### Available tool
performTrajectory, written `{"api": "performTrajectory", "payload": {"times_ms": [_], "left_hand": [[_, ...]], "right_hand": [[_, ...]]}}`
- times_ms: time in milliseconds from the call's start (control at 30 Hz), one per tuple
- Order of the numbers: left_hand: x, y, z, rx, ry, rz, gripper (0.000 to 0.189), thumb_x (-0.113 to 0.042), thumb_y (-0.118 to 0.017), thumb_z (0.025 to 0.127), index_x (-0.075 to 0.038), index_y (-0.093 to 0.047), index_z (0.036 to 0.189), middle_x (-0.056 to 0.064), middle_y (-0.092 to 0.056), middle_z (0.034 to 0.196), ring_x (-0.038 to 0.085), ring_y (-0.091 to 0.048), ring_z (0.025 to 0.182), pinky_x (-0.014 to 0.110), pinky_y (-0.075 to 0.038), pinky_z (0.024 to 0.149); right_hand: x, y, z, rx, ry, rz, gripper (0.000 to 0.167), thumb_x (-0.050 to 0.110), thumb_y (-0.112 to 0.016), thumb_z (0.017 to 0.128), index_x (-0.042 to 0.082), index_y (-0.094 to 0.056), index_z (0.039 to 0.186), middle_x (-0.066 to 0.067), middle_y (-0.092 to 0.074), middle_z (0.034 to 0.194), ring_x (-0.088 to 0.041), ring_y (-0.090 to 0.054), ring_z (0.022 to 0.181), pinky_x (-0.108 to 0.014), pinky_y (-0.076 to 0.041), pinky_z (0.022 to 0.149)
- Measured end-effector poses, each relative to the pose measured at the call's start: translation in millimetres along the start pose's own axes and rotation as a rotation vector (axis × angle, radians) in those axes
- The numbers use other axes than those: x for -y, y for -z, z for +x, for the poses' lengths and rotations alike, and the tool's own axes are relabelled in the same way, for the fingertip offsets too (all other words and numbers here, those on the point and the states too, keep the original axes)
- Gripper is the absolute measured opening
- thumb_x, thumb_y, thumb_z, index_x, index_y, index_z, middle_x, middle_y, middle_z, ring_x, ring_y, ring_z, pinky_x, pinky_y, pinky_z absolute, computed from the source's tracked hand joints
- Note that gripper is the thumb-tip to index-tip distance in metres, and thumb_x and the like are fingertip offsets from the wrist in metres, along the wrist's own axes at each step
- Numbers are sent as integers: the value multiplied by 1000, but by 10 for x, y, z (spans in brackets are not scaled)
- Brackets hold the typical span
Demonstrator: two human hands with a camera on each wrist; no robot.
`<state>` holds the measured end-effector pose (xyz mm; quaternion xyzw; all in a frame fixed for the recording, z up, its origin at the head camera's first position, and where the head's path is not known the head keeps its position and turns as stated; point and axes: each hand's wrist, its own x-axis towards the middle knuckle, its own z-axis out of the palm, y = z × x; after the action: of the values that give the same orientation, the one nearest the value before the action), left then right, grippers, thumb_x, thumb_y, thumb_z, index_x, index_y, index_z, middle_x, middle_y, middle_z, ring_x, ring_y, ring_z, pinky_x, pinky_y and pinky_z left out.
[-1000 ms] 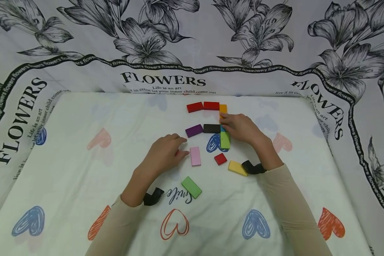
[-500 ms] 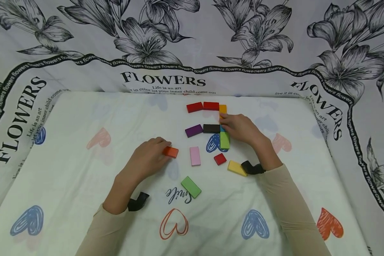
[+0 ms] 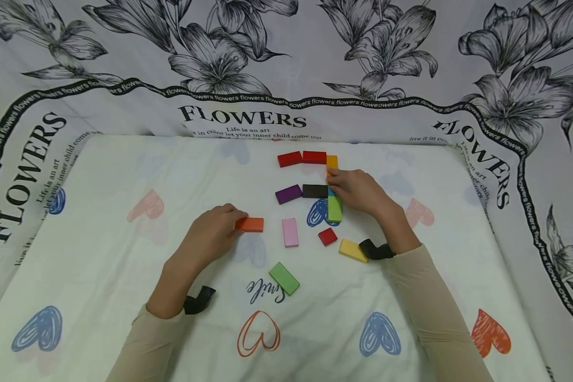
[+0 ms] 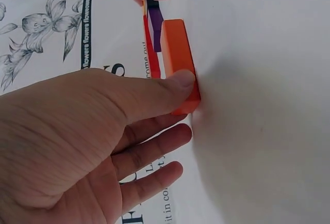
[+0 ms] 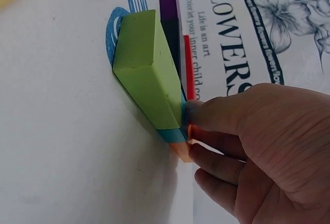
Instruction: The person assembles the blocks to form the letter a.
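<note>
In the head view my left hand (image 3: pixel 209 233) pinches one end of an orange block (image 3: pixel 253 225), left of a pink block (image 3: pixel 290 232). The left wrist view shows the thumb (image 4: pixel 180 82) on the orange block's near end. My right hand (image 3: pixel 363 192) is at a column of blocks, its thumb and fingers pinching the mostly covered blue block (image 5: pixel 172 134). Below that sits a lime green block (image 3: pixel 335 209), above it a yellow-orange block (image 3: pixel 331 161). A black block (image 3: pixel 315 191) adjoins the column on its left, with a purple block (image 3: pixel 288 194) angled beside it.
Two red blocks (image 3: pixel 314 157) lie end to end at the top. Nearer are a small red block (image 3: pixel 328 236), a yellow block (image 3: pixel 353 250) by the right wrist's black strap, and a green block (image 3: pixel 284 278). Everything lies on a white heart-printed cloth (image 3: pixel 90 265).
The left hand has moved left, away from the pink block, and the orange block now shows in its fingers, turned level. The right hand and the other blocks stay put.
</note>
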<state>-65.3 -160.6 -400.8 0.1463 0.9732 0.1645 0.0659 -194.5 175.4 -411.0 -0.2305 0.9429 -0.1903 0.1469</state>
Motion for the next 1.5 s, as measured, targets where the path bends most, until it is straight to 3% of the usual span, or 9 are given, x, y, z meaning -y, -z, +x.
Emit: {"api": "performTrajectory", "payload": {"times_ms": [233, 433, 667, 1200, 1500], "left_hand": [[-9, -35, 42, -47, 55, -6, 32, -20, -81, 92, -5, -78, 120, 11, -76, 105, 28, -69, 92, 45, -59, 82], [-120, -76, 162, -122, 169, -47, 25, -22, -75, 92, -8, -81, 111, 9, -75, 93, 26, -66, 76, 40, -54, 67], [-293, -120, 293, -84, 259, -58, 35, -28, -78, 93, -2, -79, 115, 13, -75, 90, 25, -64, 71, 34, -49, 63], [-490, -248, 424, -3, 271, -35, 35, -39, -82, 91, -5, -72, 97, 7, -59, 74, 22, -55, 67, 30, -37, 60], [-547, -283, 402, -48, 264, -36, 38, -40, -83, 90, -4, -73, 93, 8, -60, 72, 22, -56, 66, 30, -40, 61]], "right_hand": [[7, 12, 12, -5, 3, -2, 41, 20, -65, 106, 12, -62, 146, -4, -53, 162, -35, -52, 150, -51, -45, 122], [10, 6, 6, 2, -10, 3, 41, 20, -65, 106, 12, -62, 146, -4, -52, 162, -35, -50, 151, -51, -44, 123], [11, -5, 6, 8, -16, 17, 41, 20, -65, 106, 12, -62, 146, -4, -52, 162, -35, -50, 151, -51, -43, 123], [21, 17, -7, 14, -12, -2, 41, 20, -64, 106, 12, -62, 147, -5, -52, 163, -36, -51, 150, -52, -44, 123], [15, 15, 3, 16, -13, -1, 41, 20, -63, 107, 12, -62, 147, -5, -52, 162, -36, -51, 150, -52, -43, 123]]}}
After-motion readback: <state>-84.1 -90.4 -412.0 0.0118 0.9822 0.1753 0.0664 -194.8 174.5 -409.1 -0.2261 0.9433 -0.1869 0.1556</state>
